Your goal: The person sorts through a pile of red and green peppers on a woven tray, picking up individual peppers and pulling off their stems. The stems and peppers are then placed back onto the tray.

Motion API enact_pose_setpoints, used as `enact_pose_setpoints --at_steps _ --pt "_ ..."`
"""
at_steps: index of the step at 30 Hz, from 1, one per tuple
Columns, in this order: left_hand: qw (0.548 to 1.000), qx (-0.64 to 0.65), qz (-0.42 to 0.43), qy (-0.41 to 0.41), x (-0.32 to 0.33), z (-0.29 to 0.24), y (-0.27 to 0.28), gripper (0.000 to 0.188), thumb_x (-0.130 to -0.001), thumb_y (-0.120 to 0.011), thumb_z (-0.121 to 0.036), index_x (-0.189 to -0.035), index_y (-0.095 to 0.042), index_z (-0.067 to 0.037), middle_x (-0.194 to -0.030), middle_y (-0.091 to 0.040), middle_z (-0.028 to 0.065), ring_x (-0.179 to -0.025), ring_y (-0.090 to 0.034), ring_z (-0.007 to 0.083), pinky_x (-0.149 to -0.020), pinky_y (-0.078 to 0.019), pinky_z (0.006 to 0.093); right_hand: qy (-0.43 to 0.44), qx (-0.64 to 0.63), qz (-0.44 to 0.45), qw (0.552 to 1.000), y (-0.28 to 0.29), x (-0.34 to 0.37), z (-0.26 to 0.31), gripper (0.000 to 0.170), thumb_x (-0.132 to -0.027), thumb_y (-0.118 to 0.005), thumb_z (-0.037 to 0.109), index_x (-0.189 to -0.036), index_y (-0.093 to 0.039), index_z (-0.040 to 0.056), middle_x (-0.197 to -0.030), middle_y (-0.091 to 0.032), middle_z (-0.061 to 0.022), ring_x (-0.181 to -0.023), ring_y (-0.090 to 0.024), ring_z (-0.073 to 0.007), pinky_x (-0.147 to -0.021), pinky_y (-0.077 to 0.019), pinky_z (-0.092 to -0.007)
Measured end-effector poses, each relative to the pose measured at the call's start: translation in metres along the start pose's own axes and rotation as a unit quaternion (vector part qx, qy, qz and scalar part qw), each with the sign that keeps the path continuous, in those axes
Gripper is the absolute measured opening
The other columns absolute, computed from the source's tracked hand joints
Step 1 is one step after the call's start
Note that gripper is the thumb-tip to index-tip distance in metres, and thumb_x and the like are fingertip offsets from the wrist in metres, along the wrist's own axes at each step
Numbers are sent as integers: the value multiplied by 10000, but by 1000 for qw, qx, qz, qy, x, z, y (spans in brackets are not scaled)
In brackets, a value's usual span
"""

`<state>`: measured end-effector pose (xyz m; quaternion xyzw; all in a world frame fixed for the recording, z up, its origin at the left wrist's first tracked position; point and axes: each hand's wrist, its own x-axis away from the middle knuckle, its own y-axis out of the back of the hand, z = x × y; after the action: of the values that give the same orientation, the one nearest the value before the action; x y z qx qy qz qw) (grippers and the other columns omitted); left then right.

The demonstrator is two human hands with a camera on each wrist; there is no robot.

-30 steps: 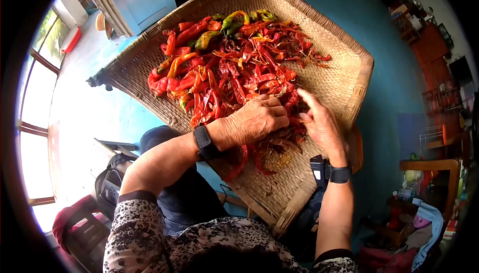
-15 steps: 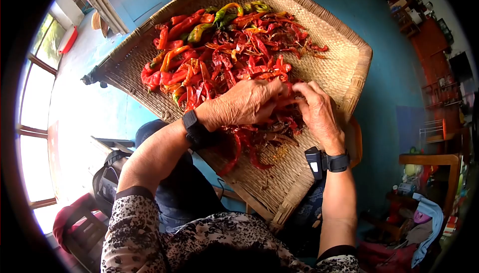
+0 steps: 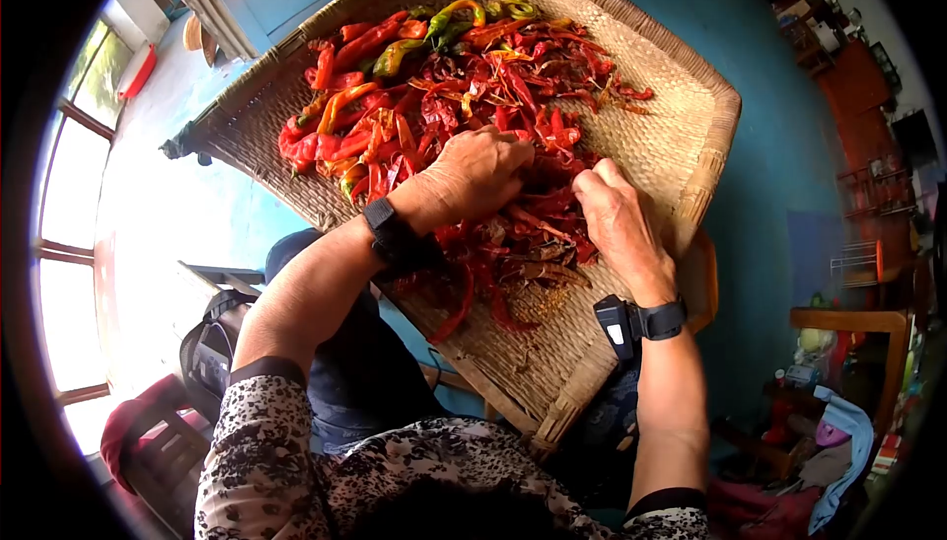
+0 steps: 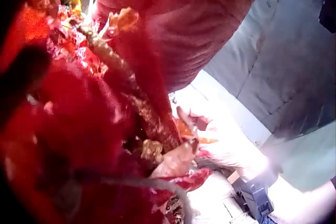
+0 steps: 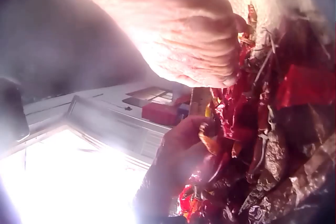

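Red chili peppers (image 3: 449,111) lie heaped in the woven tray (image 3: 676,136), left hand (image 3: 473,175) and right hand (image 3: 621,219) bent into them, whether gripping any I can't tell; gentle picking should spare brittle ones.

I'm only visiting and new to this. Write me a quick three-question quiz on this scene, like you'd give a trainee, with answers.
1. True or false: the left hand and right hand are both over the woven tray.
2. Where are the greenish peppers? A: under the right hand; B: toward the tray's far side; C: on the floor.
3. Fill in: each wrist wears a ____ band.

Key: 1 true; 2 B; 3 black.
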<state>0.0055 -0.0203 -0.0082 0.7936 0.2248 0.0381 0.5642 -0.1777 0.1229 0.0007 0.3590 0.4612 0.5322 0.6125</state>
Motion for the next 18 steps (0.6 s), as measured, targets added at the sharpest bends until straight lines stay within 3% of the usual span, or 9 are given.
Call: enact_pose_setpoints --at_steps 2,4,5,6,8,9,12,15,18 --pt "999 16 -32 14 0 -2 12 241 -821 -640 -174 -1013 -580 -41 -908 -629 119 -884 -620 280 -782 -506 402 -11 13 1 1000 7 -2 5 331 -801 -634 5 -1113 -547 75 -1000 -524 -143 -868 -588 -380 -714 -499 -446" --pt "967 243 -59 49 -2 -5 26 182 -833 -618 -107 -992 -567 -32 -822 -630 112 -798 -646 246 -713 -526 369 23 -35 -80 996 10 -1 14 288 -811 -606 1 -1088 -565 71 -1021 -543 -147 -854 -592 -391 -713 -501 -452" --pt "965 238 -110 6 -3 -3 26 134 -877 -610 -97 -981 -551 -37 -751 -616 68 -750 -649 173 -674 -527 311 26 -39 -84 995 7 -2 15 218 -818 -591 0 -1029 -590 54 -1006 -567 -155 -832 -600 -395 -699 -503 -456" --pt "965 237 -109 7 -2 -5 29 134 -877 -610 -97 -981 -551 -37 -751 -616 68 -750 -649 173 -674 -527 311 27 -41 -83 995 3 -2 14 218 -818 -591 0 -1029 -590 54 -1006 -567 -155 -832 -600 -395 -699 -503 -456" --pt "879 464 -67 87 -1 -11 39 125 -929 -587 -147 -986 -540 -46 -746 -599 25 -739 -623 116 -650 -514 274 7 17 -30 999 -3 -2 8 225 -820 -590 1 -1041 -597 47 -992 -584 -160 -833 -607 -396 -690 -504 -457" --pt "858 501 -71 84 -1 -12 40 120 -956 -570 -169 -992 -534 -61 -783 -580 -10 -741 -578 61 -641 -492 229 -27 -11 18 999 -1 -4 6 324 -796 -585 -76 -1111 -581 -2 -1038 -567 -202 -884 -593 -403 -735 -497 -442" --pt "820 561 -110 26 -5 -1 29 83 -949 -574 -134 -979 -543 -62 -836 -585 -16 -764 -549 53 -679 -478 216 -15 -23 -21 999 1 -5 9 258 -789 -576 -88 -1036 -597 -20 -1005 -568 -196 -877 -587 -404 -738 -493 -440" --pt "826 547 -133 12 -9 5 21 72 -943 -586 -121 -970 -556 -61 -873 -580 -29 -830 -532 53 -743 -472 242 11 -64 -74 995 -8 -7 15 184 -787 -563 -97 -955 -599 -32 -958 -560 -186 -862 -584 -392 -731 -482 -432" --pt "844 520 -132 -2 -10 11 12 90 -943 -591 -134 -975 -564 -55 -870 -579 -26 -848 -532 61 -761 -472 256 44 -5 -53 998 -11 -11 8 77 -820 -565 -15 -891 -581 10 -947 -534 -161 -829 -588 -375 -699 -483 -470"
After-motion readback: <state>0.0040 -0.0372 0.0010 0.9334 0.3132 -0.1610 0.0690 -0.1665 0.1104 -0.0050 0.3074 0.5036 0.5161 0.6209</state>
